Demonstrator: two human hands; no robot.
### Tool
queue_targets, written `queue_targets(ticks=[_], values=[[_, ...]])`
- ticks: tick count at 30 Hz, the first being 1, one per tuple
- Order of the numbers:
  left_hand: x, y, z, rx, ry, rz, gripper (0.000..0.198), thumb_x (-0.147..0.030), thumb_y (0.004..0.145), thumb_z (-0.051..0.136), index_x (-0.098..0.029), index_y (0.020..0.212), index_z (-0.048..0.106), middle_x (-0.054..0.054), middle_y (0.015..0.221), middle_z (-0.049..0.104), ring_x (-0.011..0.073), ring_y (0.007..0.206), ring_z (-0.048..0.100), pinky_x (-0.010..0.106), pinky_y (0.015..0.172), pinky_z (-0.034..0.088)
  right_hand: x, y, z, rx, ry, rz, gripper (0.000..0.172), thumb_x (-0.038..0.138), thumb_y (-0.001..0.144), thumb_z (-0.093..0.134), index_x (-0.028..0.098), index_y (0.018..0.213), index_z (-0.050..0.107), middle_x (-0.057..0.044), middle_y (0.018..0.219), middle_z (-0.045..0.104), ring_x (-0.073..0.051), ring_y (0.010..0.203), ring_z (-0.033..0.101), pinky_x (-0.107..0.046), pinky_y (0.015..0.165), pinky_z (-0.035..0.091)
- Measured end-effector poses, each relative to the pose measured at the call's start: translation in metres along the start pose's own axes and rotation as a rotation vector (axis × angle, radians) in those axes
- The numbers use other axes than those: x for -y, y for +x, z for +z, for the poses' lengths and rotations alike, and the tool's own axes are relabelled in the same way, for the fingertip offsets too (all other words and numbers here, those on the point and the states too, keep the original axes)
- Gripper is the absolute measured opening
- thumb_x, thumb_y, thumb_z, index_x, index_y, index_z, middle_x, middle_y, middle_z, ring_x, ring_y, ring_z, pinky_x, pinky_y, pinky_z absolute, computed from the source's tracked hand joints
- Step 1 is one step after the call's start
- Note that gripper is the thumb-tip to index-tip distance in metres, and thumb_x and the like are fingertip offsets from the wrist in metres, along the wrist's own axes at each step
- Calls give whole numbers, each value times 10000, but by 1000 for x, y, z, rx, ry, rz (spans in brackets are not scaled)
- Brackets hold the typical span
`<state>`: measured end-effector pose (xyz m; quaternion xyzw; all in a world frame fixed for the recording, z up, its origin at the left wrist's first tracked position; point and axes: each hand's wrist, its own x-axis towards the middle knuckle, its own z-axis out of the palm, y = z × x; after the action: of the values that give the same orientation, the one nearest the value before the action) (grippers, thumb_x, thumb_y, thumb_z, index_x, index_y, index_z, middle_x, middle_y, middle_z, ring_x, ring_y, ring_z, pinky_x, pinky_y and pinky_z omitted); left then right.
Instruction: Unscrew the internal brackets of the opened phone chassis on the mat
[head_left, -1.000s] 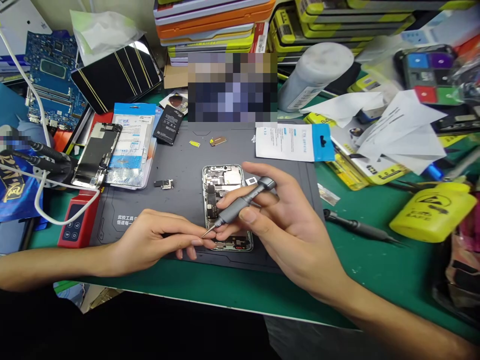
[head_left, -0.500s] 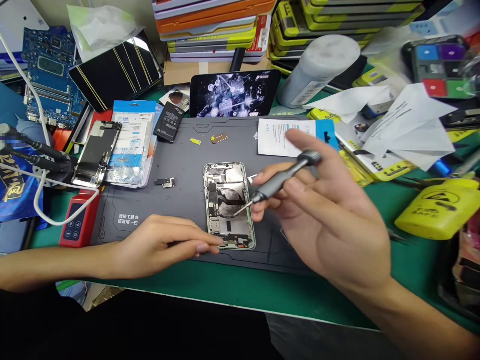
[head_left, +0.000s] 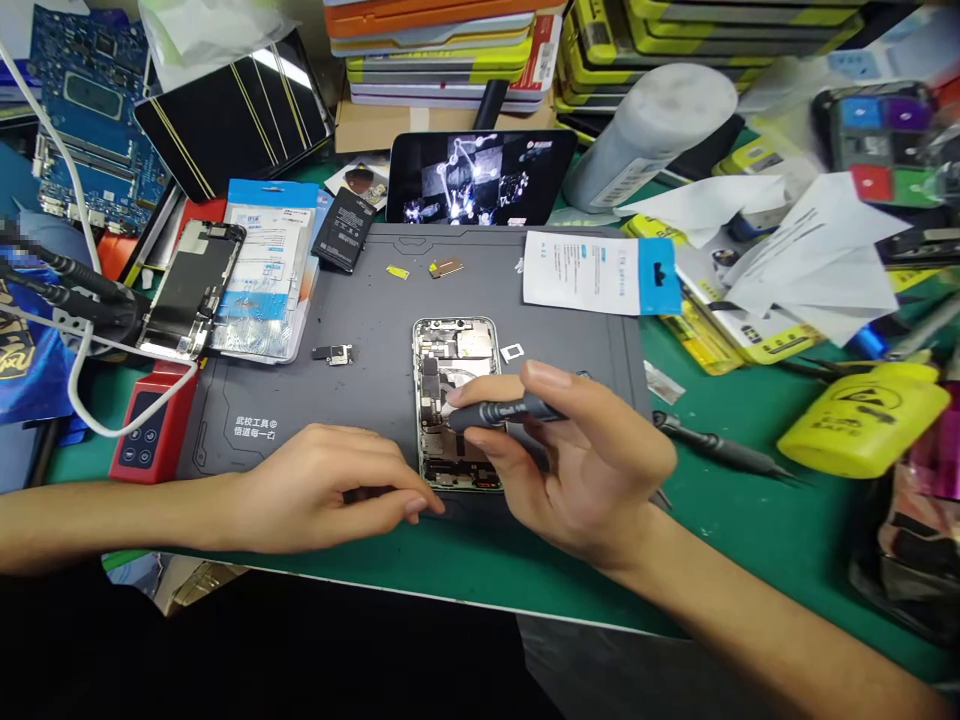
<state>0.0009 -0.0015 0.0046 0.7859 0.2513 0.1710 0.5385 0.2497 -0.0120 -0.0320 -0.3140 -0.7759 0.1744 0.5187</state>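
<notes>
Presently, we rest the left hand (head_left: pixel 322 490) near the front edge of the counter (head_left: pixel 562 590), fingers loosely curled; whether thumb and index pinch anything small, we cannot tell. We grip the dark screwdriver (head_left: pixel 506 412), fingers closed on its handle, in the right hand (head_left: pixel 585 450); its tip is hidden. The opened phone (head_left: pixel 450 455) lies on the mat (head_left: pixel 371 330), long axis running away from us: just beyond the left fingertips, and below and left of the right fingers, which overlap its right edge in view and are nearer its middle. Farther out, we see a small part (head_left: pixel 339 355), a battery (head_left: pixel 345 230) and a lit display (head_left: pixel 480 180).
</notes>
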Motion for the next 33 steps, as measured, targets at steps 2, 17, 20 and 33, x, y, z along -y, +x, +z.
queue_targets(ticks=[2,17,20,33], values=[[0,-1,0,-1,4,2,184,-207,1102,643,-189,1154,819,32,984,856,145,880,793,231,805,598,-1,-1,2,21,26,1,820,57,992,678,320,1700,361,-94,1131,829,-226,965,820,-375,767,728],[0,-1,-1,15,34,-7,186,-218,1107,633,-190,1140,814,36,1014,854,155,907,801,248,844,614,0,0,-2,135,45,-7,881,-4,971,642,369,1715,350,-92,1368,807,-246,1152,832,-392,895,749],[0,-1,0,16,40,1,182,-223,1109,632,-194,1134,810,35,1026,857,160,924,807,258,855,620,3,6,-7,172,-13,-29,852,25,992,617,387,1716,351,-70,1350,818,-233,1162,828,-385,894,742],[1,-2,2,11,92,48,182,-230,1118,626,-186,1142,801,22,1040,860,167,947,807,248,889,596,15,16,-16,110,-209,-124,775,29,983,664,313,1678,472,-63,1072,848,-205,944,811,-334,769,700]])
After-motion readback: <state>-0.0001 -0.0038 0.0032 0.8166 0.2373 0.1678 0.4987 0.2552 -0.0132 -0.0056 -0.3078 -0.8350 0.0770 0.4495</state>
